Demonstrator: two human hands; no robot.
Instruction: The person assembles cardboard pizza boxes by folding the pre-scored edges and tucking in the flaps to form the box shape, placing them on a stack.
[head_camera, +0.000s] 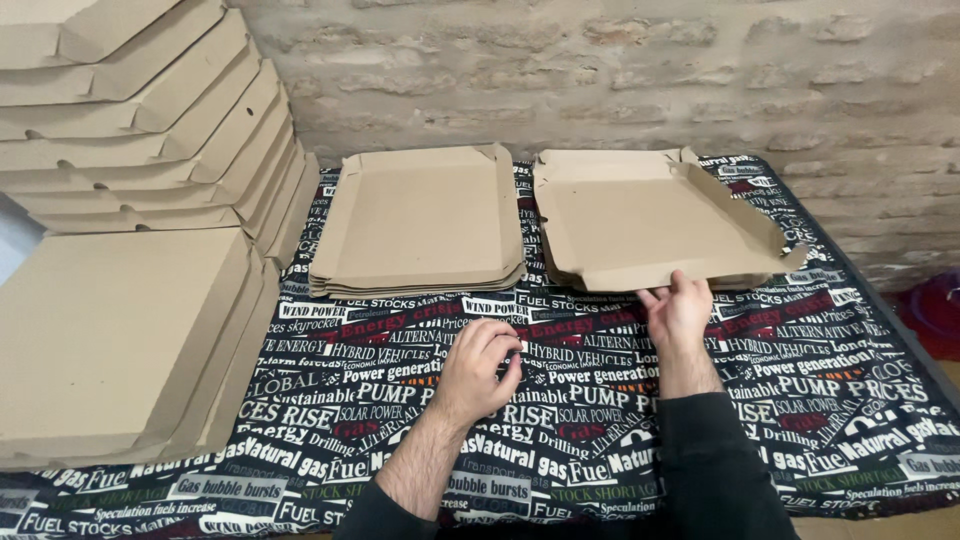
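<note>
Unfolded cardboard box blank (640, 215) tops the right stack, just beyond my right hand (680, 312); my fingertips (668, 290) pinch its near flap edge. My left hand (478, 368) rests empty, fingers loosely curled, on the printed tablecloth (820, 380). Second flat stack (420, 220) lies beyond the left hand; folded boxes (120, 330) piled far left.
</note>
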